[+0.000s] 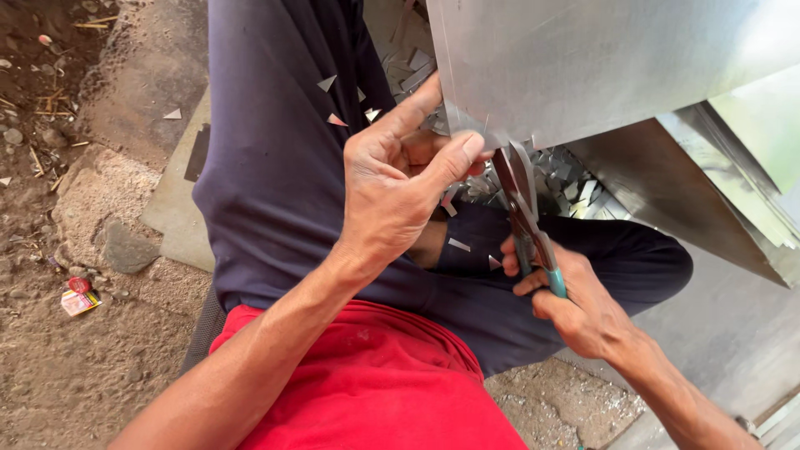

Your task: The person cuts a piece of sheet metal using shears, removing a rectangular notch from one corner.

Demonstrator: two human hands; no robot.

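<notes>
Both hands are working: your left hand [392, 179] is pinching the metal sheet [583, 58] corner while your right hand [575, 304] is gripping the snips [525, 208], blades pointing far, just right.

– What sort of place is this?
– An outdoor tin-working spot on bare ground. Look at the dirt floor [75, 367], the stacked metal sheets [742, 192], and the small offcuts [567, 179] piled under them.
– Not a proper shop, then?
– No bench in sight; the person sits low on the ground.

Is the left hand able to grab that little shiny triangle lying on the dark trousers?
Probably not right now. The left hand is pinching the corner of the metal sheet, so its fingers are busy. The triangle scrap lies close by on the trousers, with nothing covering it.
</notes>
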